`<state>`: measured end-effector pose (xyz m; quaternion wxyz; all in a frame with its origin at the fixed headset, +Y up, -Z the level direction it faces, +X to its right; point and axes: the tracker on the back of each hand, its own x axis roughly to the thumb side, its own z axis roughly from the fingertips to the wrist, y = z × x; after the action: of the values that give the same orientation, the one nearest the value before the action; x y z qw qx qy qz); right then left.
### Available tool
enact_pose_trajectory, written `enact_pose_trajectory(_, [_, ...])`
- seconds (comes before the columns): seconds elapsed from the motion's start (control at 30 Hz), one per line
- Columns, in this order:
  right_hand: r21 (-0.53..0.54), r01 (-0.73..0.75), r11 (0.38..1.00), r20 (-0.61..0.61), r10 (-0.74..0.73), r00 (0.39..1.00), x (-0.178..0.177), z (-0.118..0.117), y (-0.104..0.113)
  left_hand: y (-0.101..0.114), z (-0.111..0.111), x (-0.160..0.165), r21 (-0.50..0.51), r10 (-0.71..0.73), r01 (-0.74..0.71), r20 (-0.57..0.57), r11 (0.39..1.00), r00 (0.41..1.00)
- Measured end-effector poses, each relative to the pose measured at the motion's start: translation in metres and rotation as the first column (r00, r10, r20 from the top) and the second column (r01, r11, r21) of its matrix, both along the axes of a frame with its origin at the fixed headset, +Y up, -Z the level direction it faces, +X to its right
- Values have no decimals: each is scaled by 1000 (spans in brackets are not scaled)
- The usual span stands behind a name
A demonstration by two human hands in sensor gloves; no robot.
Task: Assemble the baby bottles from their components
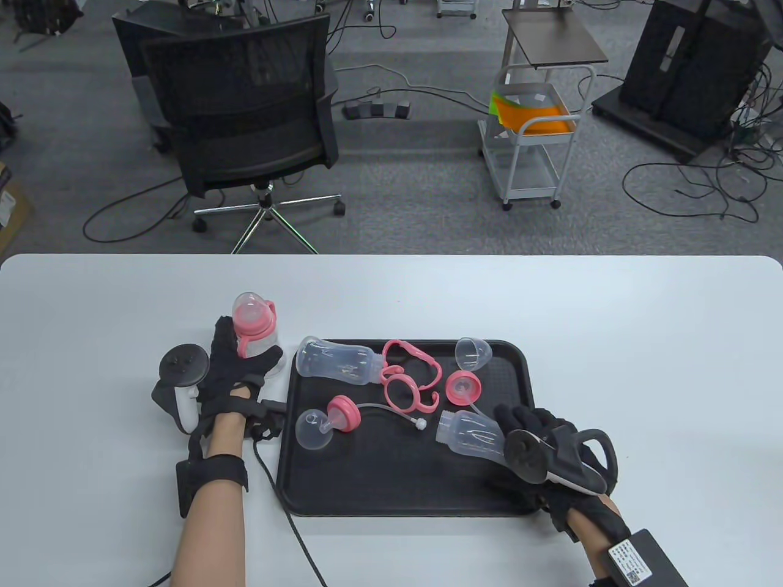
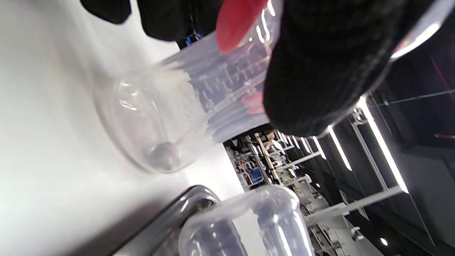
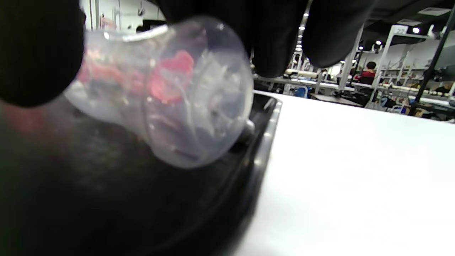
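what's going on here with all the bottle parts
Someone in sensor gloves is putting baby bottles together at a white table. The left hand holds an assembled bottle with pink handles and a cap, standing on the table left of the black tray. The right hand grips a bare clear bottle on the tray. Another clear bottle, loose pink handles, collars and caps lie on the tray.

Both hands (image 1: 235, 373) (image 1: 538, 437) curled, gripping.
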<state>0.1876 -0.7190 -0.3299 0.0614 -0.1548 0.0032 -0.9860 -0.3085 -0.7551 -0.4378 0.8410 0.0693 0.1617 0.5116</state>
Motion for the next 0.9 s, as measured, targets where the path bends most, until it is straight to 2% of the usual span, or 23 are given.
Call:
enact_pose_trajectory(0.13, [6, -53, 999, 13, 53, 998, -5, -2, -4, 17, 20, -1, 66, -73, 73, -11, 995, 997])
enact_pose_trajectory(0.3, [21, -105, 994, 21, 105, 994, -11, -3, -9, 55, 48, 1, 182, -184, 183, -15, 966, 983])
enact_pose_trajectory(0.4, [37, -95, 995, 20, 94, 995, -12, -3, -9, 71, 63, 7, 233, -176, 175, -19, 957, 984])
enact_pose_trajectory(0.57, [65, -39, 997, -4, 39, 999, -10, 2, 5, 99, 93, 25, 334, -229, 224, -26, 915, 973])
enact_pose_trajectory(0.77, [116, 208, 971, -18, -207, 978, 9, 13, 37, 125, 112, 69, 399, -395, 363, -2, 842, 919])
enact_pose_trajectory(0.9, [123, 457, 881, -1, -460, 888, 31, 14, 50, 137, 111, 114, 428, -556, 483, 57, 764, 829])
